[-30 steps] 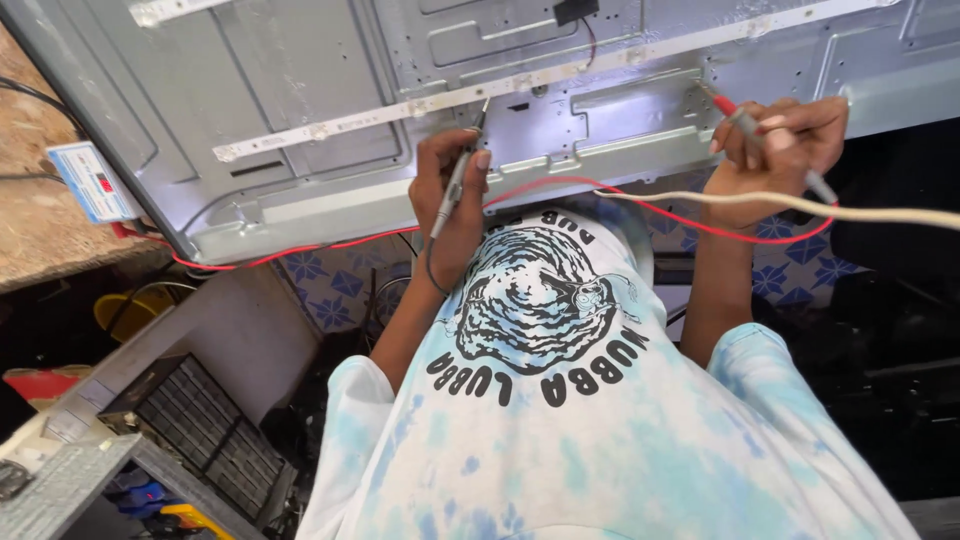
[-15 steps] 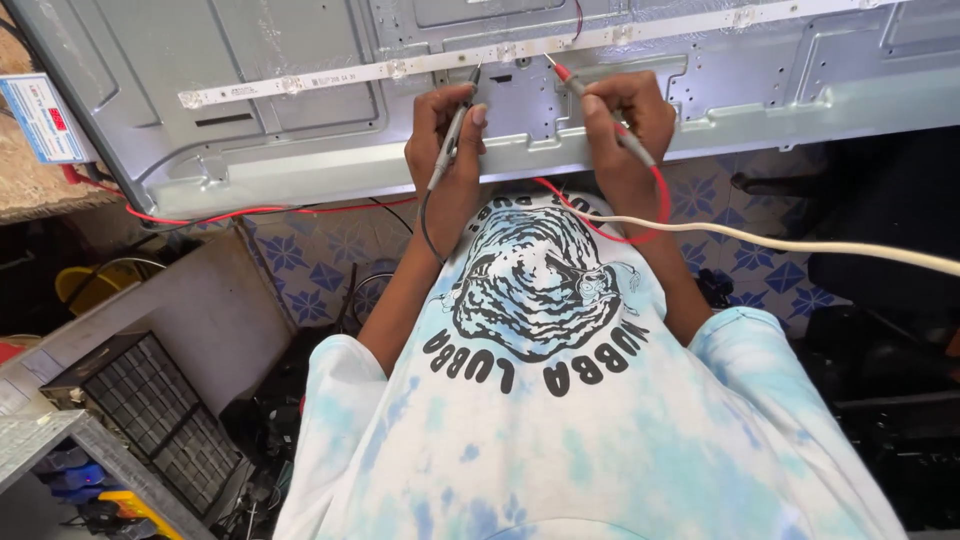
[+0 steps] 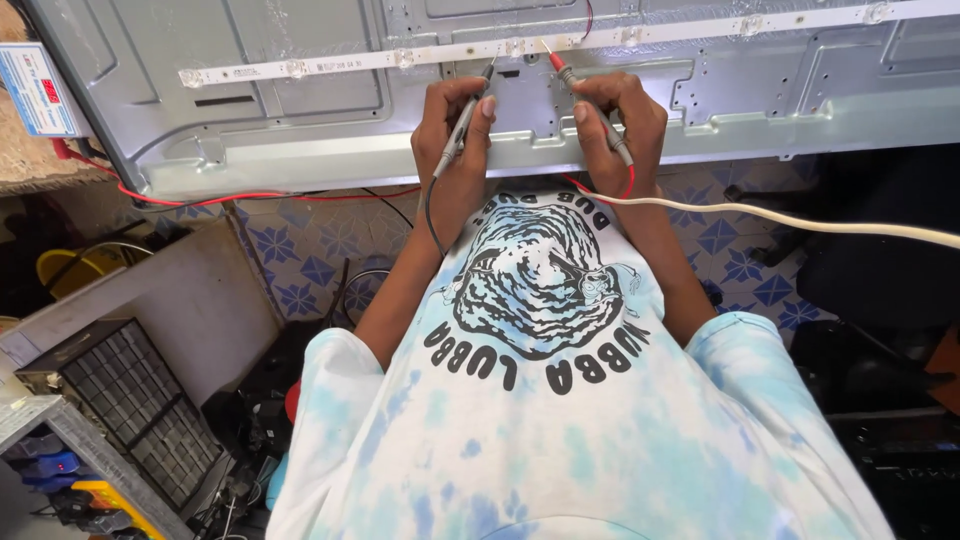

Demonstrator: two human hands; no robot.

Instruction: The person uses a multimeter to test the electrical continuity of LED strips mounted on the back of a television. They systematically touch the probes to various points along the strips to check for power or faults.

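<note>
A grey metal panel (image 3: 300, 110) lies before me with a long white light strip (image 3: 330, 66) running across it. My left hand (image 3: 455, 135) grips a black test probe (image 3: 462, 125), whose tip touches the strip. My right hand (image 3: 615, 125) grips a red-tipped test probe (image 3: 575, 80), its point pressed to the strip a little to the right. A black lead runs down from the left probe, and a red lead (image 3: 250, 196) trails along the panel's lower edge.
A small white meter box with a red display (image 3: 40, 92) sits at the panel's left end. A cream cable (image 3: 800, 222) crosses to the right. Blue patterned floor tiles (image 3: 310, 250) lie below. A black grid tray (image 3: 140, 410) and tools stand at the lower left.
My right hand swung in from the far right to the middle of the strip. Both probe tips now rest on the strip, close together; the view shifted down and left.
</note>
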